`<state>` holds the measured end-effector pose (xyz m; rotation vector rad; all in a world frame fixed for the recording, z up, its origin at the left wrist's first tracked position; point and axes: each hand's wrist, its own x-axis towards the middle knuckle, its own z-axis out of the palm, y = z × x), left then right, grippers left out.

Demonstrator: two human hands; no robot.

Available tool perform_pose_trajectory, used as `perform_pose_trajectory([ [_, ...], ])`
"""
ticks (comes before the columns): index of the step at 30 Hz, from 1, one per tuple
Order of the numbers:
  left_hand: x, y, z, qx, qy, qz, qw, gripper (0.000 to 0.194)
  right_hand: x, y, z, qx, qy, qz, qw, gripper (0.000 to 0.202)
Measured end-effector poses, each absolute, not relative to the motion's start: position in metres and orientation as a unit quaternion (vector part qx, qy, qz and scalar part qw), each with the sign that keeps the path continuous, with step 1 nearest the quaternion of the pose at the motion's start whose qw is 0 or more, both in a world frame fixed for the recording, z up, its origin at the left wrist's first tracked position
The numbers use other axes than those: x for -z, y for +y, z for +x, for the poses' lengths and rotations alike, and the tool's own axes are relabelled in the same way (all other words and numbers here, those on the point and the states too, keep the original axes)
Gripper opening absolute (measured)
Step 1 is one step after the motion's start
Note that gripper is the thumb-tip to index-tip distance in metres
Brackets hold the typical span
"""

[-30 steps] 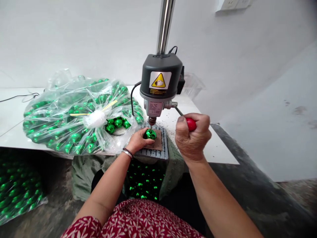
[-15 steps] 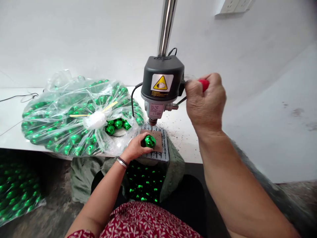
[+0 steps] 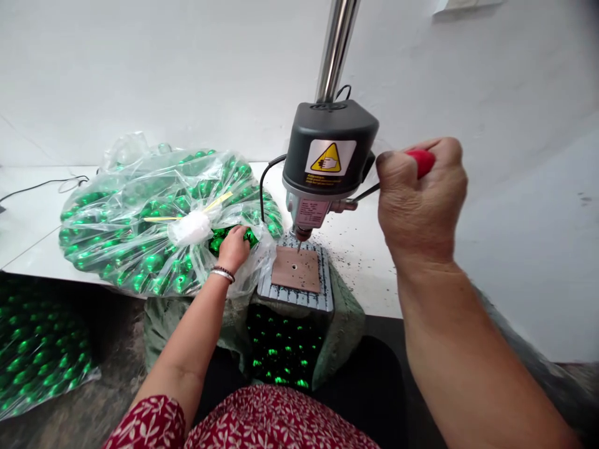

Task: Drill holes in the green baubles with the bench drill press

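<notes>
nearest, a red leaf-patterned garment (image 3: 276, 421) lies below both grips. just beyond it, lower than the left grip and to its right, an open green sack (image 3: 344, 333) shows many shiny green balls (image 3: 281, 352) in its dark mouth. on the floor, well apart from the left grip and to its lower left, a floor bag (image 3: 42, 343) of clear film contains more balls of the same green.

the left grip (image 3: 234, 248), with bracelets (image 3: 223, 273) at the wrist, reaches into a gap in the clear bag (image 3: 189, 227); its fingers are curled down over the bagged balls (image 3: 216, 242), though whether they are clamped on one cannot be told. the bag, packed with green balls and gathered at a white knot, spreads over the white surface (image 3: 374, 280), mostly to the left of and beyond this grip.

the right grip (image 3: 421, 202) is raised and closed around the red knob (image 3: 423, 163) of a lever (image 3: 367, 192). to the left of this grip, the lever joins the drill press (image 3: 330, 146), which bears a yellow warning label (image 3: 330, 157).

between the two grips and lower than the right one, a brown board (image 3: 302, 279) with a small hole lies on the slotted base (image 3: 326, 293); the drill bit (image 3: 299, 246) points down above it. dark shavings (image 3: 346, 262) are scattered on the board, the base and the surface. farther than both grips, a metal column (image 3: 337, 50) rises before a pale wall (image 3: 187, 75).
</notes>
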<state>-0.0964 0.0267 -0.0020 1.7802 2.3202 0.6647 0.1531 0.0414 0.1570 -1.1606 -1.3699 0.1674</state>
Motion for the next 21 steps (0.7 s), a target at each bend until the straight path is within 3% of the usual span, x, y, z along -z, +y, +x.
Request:
perform_pose_trajectory([
  [3,0.002,0.039,-0.099,-0.145,0.746,0.644,0.089,0.043,-0.156,0.042,0.154,-0.072,-0.599,-0.498,0.624,0.016],
  [9,0.007,0.035,-0.101,-0.126,0.765,0.626,0.077,0.036,-0.158,0.041,0.151,-0.09,-0.589,-0.513,0.618,0.016],
  [14,0.007,0.023,-0.105,-0.249,0.774,0.575,0.091,0.05,-0.158,0.041,0.151,-0.093,-0.586,-0.504,0.627,0.017],
  [18,-0.001,-0.004,-0.103,-0.504,0.669,0.429,0.336,0.049,-0.157,0.041,0.152,-0.091,-0.593,-0.496,0.628,0.018],
  [21,-0.009,-0.027,-0.095,-0.572,0.515,0.352,0.533,0.052,-0.156,0.041,0.152,-0.087,-0.597,-0.491,0.628,0.018],
])
